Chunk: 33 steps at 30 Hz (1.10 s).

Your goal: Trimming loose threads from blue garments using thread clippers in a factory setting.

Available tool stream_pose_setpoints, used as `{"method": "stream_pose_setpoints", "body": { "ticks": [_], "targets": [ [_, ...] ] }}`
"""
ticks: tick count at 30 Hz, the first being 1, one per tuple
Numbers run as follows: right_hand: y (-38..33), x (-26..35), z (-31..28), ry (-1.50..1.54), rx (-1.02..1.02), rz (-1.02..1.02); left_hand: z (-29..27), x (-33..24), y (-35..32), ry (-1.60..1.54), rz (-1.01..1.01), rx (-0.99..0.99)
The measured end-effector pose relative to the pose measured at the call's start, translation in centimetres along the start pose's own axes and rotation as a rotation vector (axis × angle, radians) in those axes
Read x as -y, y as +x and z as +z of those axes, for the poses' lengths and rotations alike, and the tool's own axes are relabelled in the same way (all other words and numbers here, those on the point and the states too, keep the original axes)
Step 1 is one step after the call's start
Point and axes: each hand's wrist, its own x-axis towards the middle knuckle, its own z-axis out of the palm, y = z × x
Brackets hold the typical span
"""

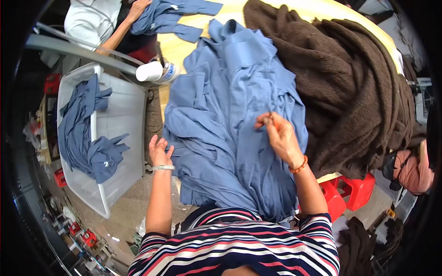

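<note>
A heap of blue garments point(235, 110) lies spread on the table in front of me, hanging over its near edge. My left hand point(159, 152) is at the left side of the heap, fingers apart and slightly curled, with nothing visible in it. Over the right part of the blue cloth is my right hand point(280, 138), thumb and fingers closed in a pinch. Something small and dark may be between those fingertips, but it is too small to name.
Dark brown fleecy fabric point(345, 87) is piled at the right. A white-capped bottle point(168, 72) stands at the table's left edge. Left of it, a translucent plastic bin point(124, 124) has blue garments over its rim. Red stools point(359, 191) stand at right; a co-worker's hand point(138, 9) touches blue cloth.
</note>
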Motion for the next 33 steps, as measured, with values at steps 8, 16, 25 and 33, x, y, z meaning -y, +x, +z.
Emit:
{"method": "stream_pose_setpoints", "body": {
  "ticks": [8,16,25,33],
  "targets": [
    [2.0,0.6,7.2,-0.389,0.008,-0.071,7.1,-3.2,-4.6,0.427,0.76,0.221],
    [1.5,-0.8,11.2,-0.325,0.052,-0.123,10.5,-1.2,-0.1,0.891,0.724,0.331],
    [-3.5,-1.8,11.7,-0.685,0.541,-0.484,1.3,2.0,-1.4,-0.22,0.101,0.27],
    [-3.7,-2.4,12.6,-0.769,0.522,-0.612,6.1,-3.5,-8.1,1.019,1.052,0.206]
  ]
}}
